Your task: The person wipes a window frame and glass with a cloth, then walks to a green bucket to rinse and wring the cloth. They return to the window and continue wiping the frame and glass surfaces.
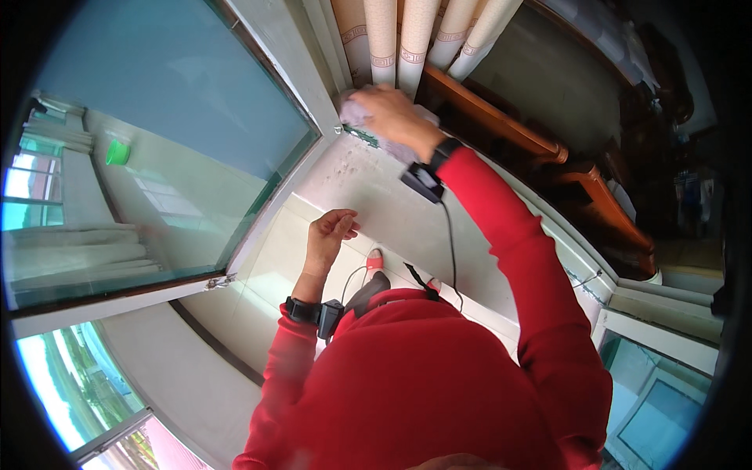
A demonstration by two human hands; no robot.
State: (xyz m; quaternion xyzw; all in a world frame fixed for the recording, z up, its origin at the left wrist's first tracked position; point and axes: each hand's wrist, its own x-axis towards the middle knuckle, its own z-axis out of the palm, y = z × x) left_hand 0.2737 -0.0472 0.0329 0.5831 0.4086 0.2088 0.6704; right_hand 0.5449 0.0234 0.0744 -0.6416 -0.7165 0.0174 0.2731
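Note:
My right hand [392,114] is at the far end of a pale window sill [405,194], slightly blurred, pressed on a greyish-purple cloth [404,151] that spreads out beneath it. The cloth lies against the corner of the window frame, just below the patterned curtains [383,47]. Green, worn patches show on the sill beside the cloth, and dark specks mark its surface. Nearer to me, my left hand [333,230] hangs over the sill's edge and the tiled floor, fingers loosely curled, with no object visible in it. Each wrist wears a black strap with a small box.
An open glass window sash [235,129] stands at the left, reflecting a room and a green bucket. Beyond the sill at the right is dark wooden furniture [505,117]. A cable [451,247] hangs from the right wrist box. Another window sash [652,376] is at lower right.

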